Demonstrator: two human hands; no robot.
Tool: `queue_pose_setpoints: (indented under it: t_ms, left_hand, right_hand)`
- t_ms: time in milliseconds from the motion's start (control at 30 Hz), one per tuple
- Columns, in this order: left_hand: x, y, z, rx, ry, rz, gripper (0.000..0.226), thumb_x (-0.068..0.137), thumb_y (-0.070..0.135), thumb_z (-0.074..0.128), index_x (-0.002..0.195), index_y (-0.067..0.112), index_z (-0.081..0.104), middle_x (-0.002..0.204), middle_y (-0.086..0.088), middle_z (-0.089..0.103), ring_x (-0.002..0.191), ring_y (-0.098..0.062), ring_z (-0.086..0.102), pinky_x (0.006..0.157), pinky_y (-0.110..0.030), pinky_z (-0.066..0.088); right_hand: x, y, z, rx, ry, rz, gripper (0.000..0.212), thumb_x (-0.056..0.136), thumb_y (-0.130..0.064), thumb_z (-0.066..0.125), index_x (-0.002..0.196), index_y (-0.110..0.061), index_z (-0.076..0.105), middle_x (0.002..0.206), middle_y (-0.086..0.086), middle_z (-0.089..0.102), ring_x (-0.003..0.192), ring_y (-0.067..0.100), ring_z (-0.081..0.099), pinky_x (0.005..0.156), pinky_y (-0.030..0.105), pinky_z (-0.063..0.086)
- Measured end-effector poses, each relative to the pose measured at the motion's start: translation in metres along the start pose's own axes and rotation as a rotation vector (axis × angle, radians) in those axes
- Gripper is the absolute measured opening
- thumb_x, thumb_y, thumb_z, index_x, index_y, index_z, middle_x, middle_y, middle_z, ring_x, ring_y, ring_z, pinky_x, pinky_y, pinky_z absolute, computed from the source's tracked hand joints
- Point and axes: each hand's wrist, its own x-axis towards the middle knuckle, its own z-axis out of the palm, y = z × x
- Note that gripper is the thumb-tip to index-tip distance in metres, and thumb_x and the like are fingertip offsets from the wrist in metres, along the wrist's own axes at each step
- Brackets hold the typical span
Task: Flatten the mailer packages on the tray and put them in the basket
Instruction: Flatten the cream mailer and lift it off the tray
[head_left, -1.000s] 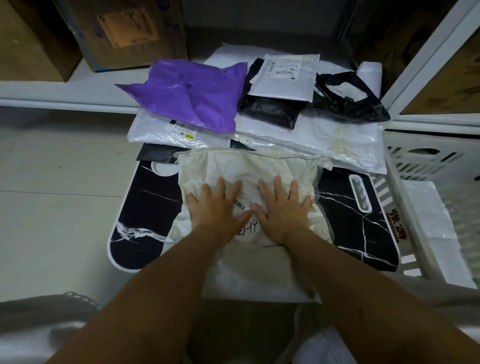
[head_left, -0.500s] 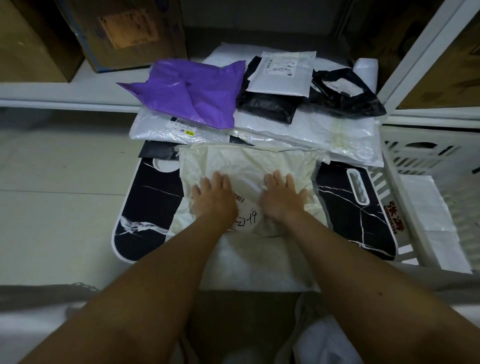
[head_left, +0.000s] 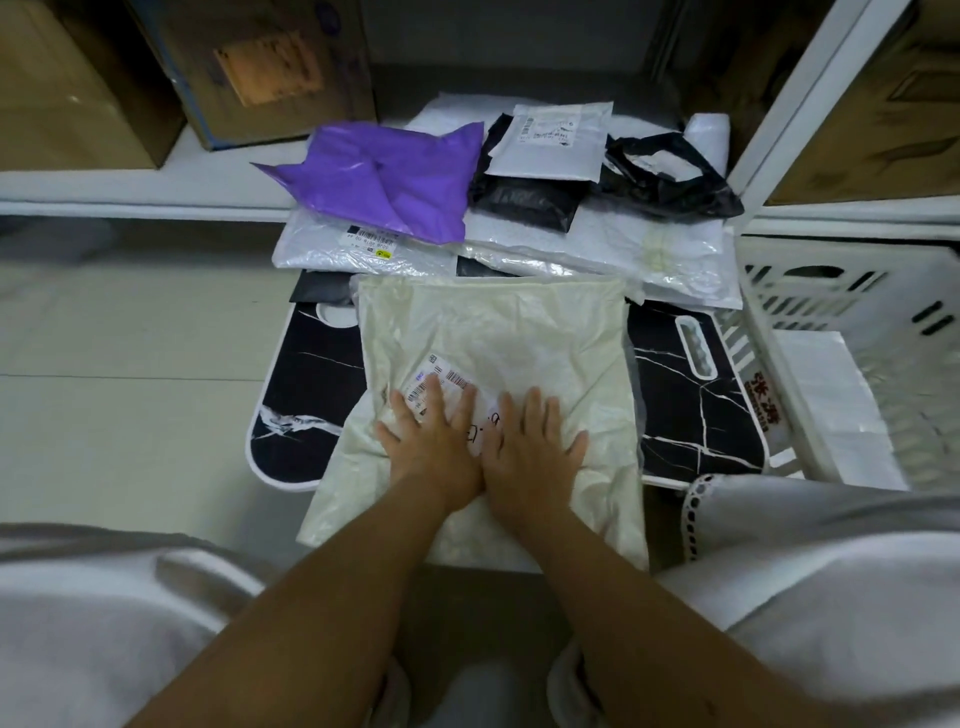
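Cream mailer (head_left: 498, 332) under both hands (flat).

One head-worn view — looking steeply down, close over the tray (head_left: 691, 415).

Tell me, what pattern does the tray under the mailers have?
The tray is black with thin white marble-like veins and a white rim, seen best in the head view.

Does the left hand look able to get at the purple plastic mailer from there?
Probably yes: the purple plastic mailer lies uncovered on top of the pile, straight beyond the left hand, with only flat packages between.
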Motion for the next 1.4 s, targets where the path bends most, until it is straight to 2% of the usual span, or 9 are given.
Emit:
queue_pose_setpoints:
  t_ms: [333, 433, 533, 633, 733, 867, 1000, 1133, 1400]
  left_hand:
    - [0.004, -0.025, 0.008, 0.031, 0.076, 0.095, 0.085, 0.082, 0.077, 0.015, 0.152, 0.033, -0.003, 0.160, -0.001, -0.012, 0.146, -0.035, -0.010, 0.114, -0.058, 0.007]
    - [0.005, -0.033, -0.003, -0.205, 0.422, 0.059, 0.052, 0.089, 0.045, 0.034, 0.127, 0.016, 0.051, 0.139, -0.009, 0.043, 0.123, -0.033, 0.045, 0.096, -0.047, 0.036]
    - [0.018, -0.048, -0.020, -0.333, 0.690, -0.224, 0.028, 0.086, 0.027, 0.049, 0.104, 0.006, 0.057, 0.108, -0.015, 0.052, 0.094, -0.034, 0.051, 0.080, -0.044, 0.040]
    - [0.050, -0.072, -0.045, -0.583, 0.498, -0.451, 0.035, 0.091, 0.031, 0.048, 0.108, 0.001, 0.054, 0.109, -0.018, 0.054, 0.103, -0.038, 0.052, 0.084, -0.044, 0.041]
    - [0.083, -0.093, -0.067, -0.819, 0.158, -0.366, 0.043, 0.089, 0.038, 0.054, 0.092, -0.003, 0.063, 0.090, -0.016, 0.064, 0.095, -0.036, 0.062, 0.078, -0.036, 0.049]
    - [0.107, -0.107, -0.074, -0.973, -0.045, -0.370, 0.043, 0.083, 0.029, 0.072, 0.106, -0.006, 0.064, 0.106, -0.021, 0.068, 0.098, -0.035, 0.065, 0.090, -0.044, 0.053]
    - [0.110, -0.103, -0.079, -0.912, -0.041, -0.319, 0.042, 0.086, 0.027, 0.070, 0.110, -0.007, 0.064, 0.112, -0.021, 0.066, 0.106, -0.035, 0.062, 0.095, -0.043, 0.050]
    - [0.111, -0.097, -0.083, -0.903, -0.040, -0.276, 0.042, 0.088, 0.029, 0.065, 0.114, -0.003, 0.063, 0.116, -0.022, 0.064, 0.109, -0.037, 0.061, 0.095, -0.044, 0.050]
    - [0.115, -0.105, -0.086, -0.757, 0.257, -0.343, 0.034, 0.096, 0.031, 0.052, 0.105, 0.002, 0.067, 0.106, -0.020, 0.066, 0.101, -0.038, 0.060, 0.083, -0.037, 0.046]
  right_hand:
    - [0.006, 0.018, 0.003, -0.100, 0.024, -0.101, 0.068, 0.088, -0.056, -0.002, 0.150, -0.038, 0.019, 0.162, -0.001, 0.010, 0.149, 0.026, 0.002, 0.112, 0.063, 0.001]
    - [0.016, 0.002, -0.004, -0.083, 0.047, -0.022, 0.046, 0.094, -0.048, 0.025, 0.136, -0.035, 0.039, 0.151, 0.002, 0.031, 0.145, 0.033, 0.014, 0.109, 0.066, 0.009]
    - [0.031, -0.021, -0.018, -0.115, 0.090, 0.016, 0.033, 0.089, -0.034, 0.043, 0.120, -0.030, 0.053, 0.128, 0.005, 0.050, 0.131, 0.032, 0.035, 0.108, 0.061, 0.016]
    - [0.042, -0.051, -0.021, -0.063, 0.110, -0.187, 0.033, 0.083, -0.027, 0.043, 0.110, -0.018, 0.061, 0.110, 0.010, 0.056, 0.103, 0.034, 0.050, 0.087, 0.045, 0.041]
    - [0.042, -0.080, -0.010, -0.021, 0.185, -0.554, 0.012, 0.079, -0.018, 0.060, 0.084, -0.009, 0.066, 0.080, 0.013, 0.060, 0.072, 0.033, 0.057, 0.061, 0.038, 0.048]
    - [0.033, -0.102, 0.003, -0.052, 0.098, -0.842, 0.025, 0.085, -0.031, 0.063, 0.102, -0.014, 0.069, 0.087, 0.011, 0.061, 0.079, 0.029, 0.056, 0.065, 0.038, 0.046]
    - [0.024, -0.117, 0.004, -0.247, 0.013, -0.934, 0.034, 0.095, -0.049, 0.045, 0.116, -0.025, 0.060, 0.100, 0.008, 0.065, 0.098, 0.030, 0.054, 0.083, 0.043, 0.039]
    - [0.018, -0.129, 0.002, -0.442, -0.034, -0.937, 0.023, 0.100, -0.028, 0.041, 0.098, -0.019, 0.062, 0.100, 0.002, 0.066, 0.102, 0.025, 0.054, 0.095, 0.044, 0.037]
    - [0.002, -0.125, -0.003, -0.063, -0.002, -1.133, 0.006, 0.071, -0.005, 0.073, 0.071, -0.004, 0.067, 0.068, 0.009, 0.064, 0.067, 0.027, 0.061, 0.059, 0.029, 0.048]
